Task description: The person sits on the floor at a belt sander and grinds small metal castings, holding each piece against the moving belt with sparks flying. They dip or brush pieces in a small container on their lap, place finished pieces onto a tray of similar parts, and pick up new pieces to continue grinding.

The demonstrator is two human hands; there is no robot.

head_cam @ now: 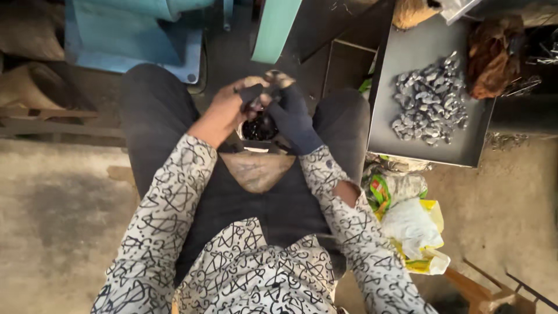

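Note:
I sit with my knees apart, both hands raised together between them. My left hand [229, 104] is bare and pinches a small dark part [254, 96] at its fingertips. My right hand [290, 110] wears a dark glove and closes on the same small part from the other side. Just below the hands sits a small white-rimmed container [258, 129] filled with dark pieces. What exactly the part is I cannot make out.
A grey metal tray [407, 64] to my right holds a heap of small shiny metal pieces [430, 99]. Plastic bags [410, 224] lie on the concrete floor by my right leg. A blue machine base [133, 38] stands ahead, a wooden plank [52, 116] at left.

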